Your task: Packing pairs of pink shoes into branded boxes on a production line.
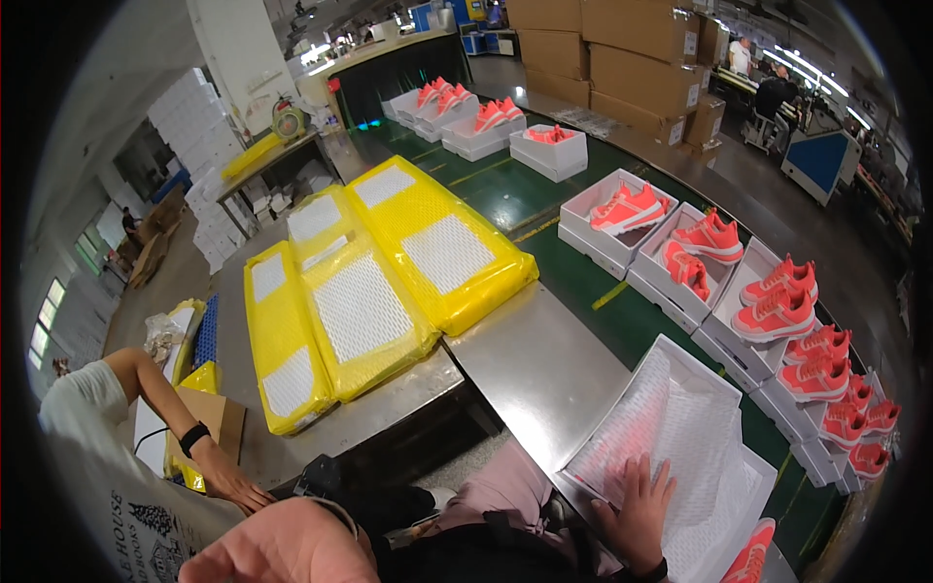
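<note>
My right hand [637, 515] lies with fingers spread on a translucent white patterned wrapping sheet [680, 428]. The sheet covers coral shoes, showing faintly through it, in a white shoebox [717, 374] at the near right. Beneath and beside that box sits another white box part [758, 476]. A coral sneaker [753, 554] shows at the lower edge, right of my right hand. Close to the camera at lower left is my left hand [282, 544], palm showing; its fingers are mostly cut off by the lower edge.
Open shoeboxes [637, 262] with coral sneakers line the green conveyor [486, 194]. Yellow-wrapped stacks [466, 291] of white sheets lie on the metal table [544, 350]. At left, a co-worker's arm [160, 398] wears a black wristband. Brown cartons [637, 78] stand behind.
</note>
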`<control>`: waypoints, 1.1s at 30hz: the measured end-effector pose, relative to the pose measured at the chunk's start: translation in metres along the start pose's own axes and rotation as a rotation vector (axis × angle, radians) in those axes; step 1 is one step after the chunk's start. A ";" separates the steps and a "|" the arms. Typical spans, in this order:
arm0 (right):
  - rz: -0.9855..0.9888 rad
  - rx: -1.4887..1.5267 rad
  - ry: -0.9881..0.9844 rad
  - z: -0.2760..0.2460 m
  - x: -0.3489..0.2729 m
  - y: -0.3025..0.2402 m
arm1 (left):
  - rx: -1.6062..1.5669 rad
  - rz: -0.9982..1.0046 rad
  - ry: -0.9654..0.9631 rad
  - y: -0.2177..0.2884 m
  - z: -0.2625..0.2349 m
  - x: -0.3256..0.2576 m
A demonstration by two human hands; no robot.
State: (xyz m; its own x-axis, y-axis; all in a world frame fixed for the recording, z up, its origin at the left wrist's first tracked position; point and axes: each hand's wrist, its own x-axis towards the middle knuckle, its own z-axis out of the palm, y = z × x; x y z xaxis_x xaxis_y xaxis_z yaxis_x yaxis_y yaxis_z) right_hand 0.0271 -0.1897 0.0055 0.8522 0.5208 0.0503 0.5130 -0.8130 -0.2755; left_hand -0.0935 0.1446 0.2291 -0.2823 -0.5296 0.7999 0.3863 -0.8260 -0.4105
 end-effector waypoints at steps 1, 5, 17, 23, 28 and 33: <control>0.020 -0.011 -0.007 0.000 0.004 0.001 | 0.015 -0.022 0.053 0.002 0.006 -0.005; -0.005 0.029 -0.038 -0.003 0.012 -0.003 | 0.049 -0.138 0.273 -0.004 0.013 0.001; -0.038 0.035 0.052 0.001 0.000 0.000 | -0.354 -0.482 -0.158 0.029 0.028 -0.002; -0.011 0.049 -0.008 0.001 0.000 -0.002 | -0.332 -0.368 -0.042 0.020 0.025 0.032; -0.101 0.008 0.095 0.009 -0.005 0.005 | -0.180 -0.028 0.344 -0.027 -0.016 0.058; -0.125 -0.044 0.134 0.008 -0.002 0.002 | -0.510 -0.779 -0.151 -0.022 0.092 -0.020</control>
State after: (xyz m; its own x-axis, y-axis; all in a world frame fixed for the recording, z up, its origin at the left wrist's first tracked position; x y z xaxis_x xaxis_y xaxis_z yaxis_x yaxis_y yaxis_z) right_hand 0.0254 -0.1904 -0.0030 0.7858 0.5819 0.2097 0.6177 -0.7560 -0.2168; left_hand -0.0159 0.1914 0.2622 -0.1690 0.2084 0.9633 -0.3040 -0.9407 0.1502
